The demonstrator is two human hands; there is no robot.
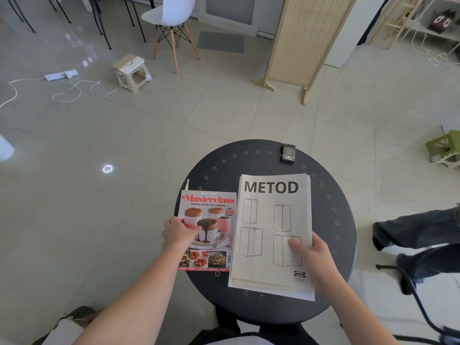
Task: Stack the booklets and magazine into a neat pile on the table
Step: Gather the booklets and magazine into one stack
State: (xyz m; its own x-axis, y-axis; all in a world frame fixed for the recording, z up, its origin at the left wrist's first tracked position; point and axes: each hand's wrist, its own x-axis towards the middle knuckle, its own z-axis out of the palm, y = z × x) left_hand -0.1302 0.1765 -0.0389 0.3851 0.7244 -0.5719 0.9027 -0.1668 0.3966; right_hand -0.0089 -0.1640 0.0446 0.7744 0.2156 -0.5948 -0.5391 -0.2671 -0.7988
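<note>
Left hand grips the magazine by its left edge, thumb on the cover; mag overhangs the worktop left rim. Right hand pinches the booklets stack at its right edge, center-right of worktop, just beside the mag. Small dark box sits near the far rim.

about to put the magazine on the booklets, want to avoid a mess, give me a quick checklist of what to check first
1. Left hand has the magazine: ok, gripping its left edge.
2. Right hand steadies the METOD booklets: ok, thumb on top at the right edge.
3. Booklets squared: not ok, lower sheets stick out at the bottom and right.
4. Top of the pile free: ok apart from the thumb.
5. Small black box out of the way: ok, at the table's far edge.
6. Magazine fully supported: not ok, its left edge overhangs the table.
</note>
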